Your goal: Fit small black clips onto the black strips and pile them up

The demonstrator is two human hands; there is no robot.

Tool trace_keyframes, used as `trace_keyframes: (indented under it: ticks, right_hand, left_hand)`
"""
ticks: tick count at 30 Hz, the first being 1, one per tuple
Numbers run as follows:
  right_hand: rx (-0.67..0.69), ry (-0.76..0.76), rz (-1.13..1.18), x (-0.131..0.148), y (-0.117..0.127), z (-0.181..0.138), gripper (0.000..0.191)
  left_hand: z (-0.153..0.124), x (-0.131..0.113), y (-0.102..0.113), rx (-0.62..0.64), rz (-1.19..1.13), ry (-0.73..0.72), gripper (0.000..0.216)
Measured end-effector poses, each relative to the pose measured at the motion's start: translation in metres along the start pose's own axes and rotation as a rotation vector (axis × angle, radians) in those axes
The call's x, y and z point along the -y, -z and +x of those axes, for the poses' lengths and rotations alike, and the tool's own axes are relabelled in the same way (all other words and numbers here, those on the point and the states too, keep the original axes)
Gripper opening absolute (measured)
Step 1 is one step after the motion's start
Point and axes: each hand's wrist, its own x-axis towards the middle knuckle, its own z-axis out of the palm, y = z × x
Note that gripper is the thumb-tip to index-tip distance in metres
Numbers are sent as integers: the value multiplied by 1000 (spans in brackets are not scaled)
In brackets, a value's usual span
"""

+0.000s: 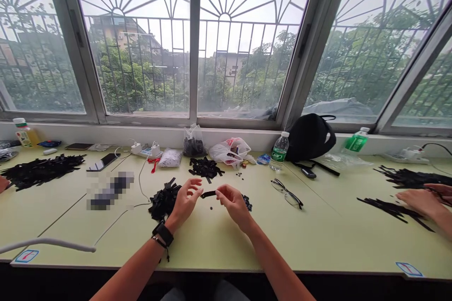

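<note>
The strip (209,194) is held above the table (226,249), pinched by the right hand (231,202); whether its other end is gripped by the left hand (184,201) cannot be told. One strip appears in progress; whether the near pile (163,201) or far pile (205,168) is finished is unclear. Dark contents are held in the bag (194,146), clear liquid in the bottle (278,154).

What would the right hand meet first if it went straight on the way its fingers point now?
Beyond the black strip it holds, the right hand would probably meet the left hand first, though exact depth is unclear.
</note>
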Motion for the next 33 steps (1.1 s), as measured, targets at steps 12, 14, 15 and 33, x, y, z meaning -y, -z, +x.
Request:
trace_keyframes:
  ticks: [12, 14, 15, 33]
  right_hand:
    - [-69, -5, -28, 0, 8, 0, 41]
    - [-15, -1, -25, 3, 5, -1, 40]
    - [14, 5, -26, 5, 3, -2, 40]
    - [-11, -76, -747, -13, 59, -14, 16]
  left_hand:
    - [-6, -1, -5, 258, 1, 29, 42]
    - [-7, -2, -6, 265, 36, -8, 45]
    - [-8, -2, -7, 263, 56, -31, 42]
    - [-2, 19, -5, 57, -107, 135, 20]
